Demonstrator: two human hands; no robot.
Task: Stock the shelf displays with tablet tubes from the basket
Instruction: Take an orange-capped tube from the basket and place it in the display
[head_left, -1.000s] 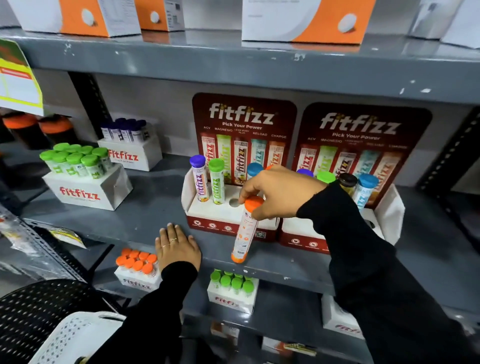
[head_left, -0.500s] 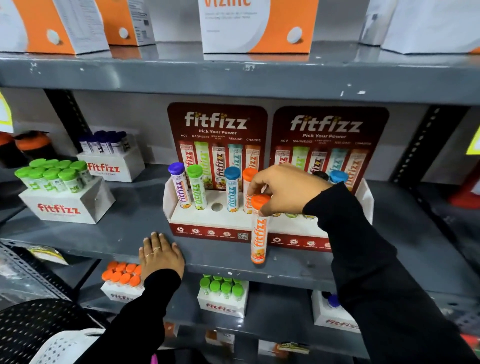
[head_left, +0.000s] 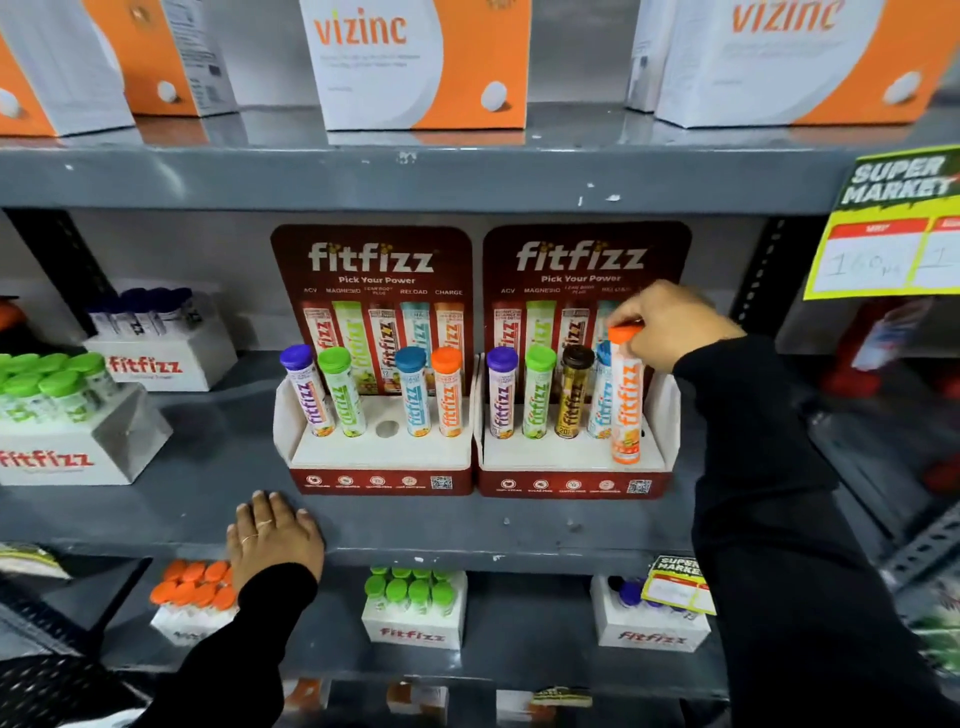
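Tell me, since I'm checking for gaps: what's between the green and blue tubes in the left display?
An empty hole in the left display; no tube stands between the green tube and blue tube, as the head view shows.

At the right edge of the frame the yellow price sign (head_left: 893, 228) is cut off, its handwritten figures blurred. The blue-capped tube (head_left: 601, 400) is half hidden behind the orange-capped tube (head_left: 625, 395).

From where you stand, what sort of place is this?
Likely a supermarket aisle: a price tag reading "SUPER MARKET", grey shelves of boxed stock, and fitfizz displays holding tubes.
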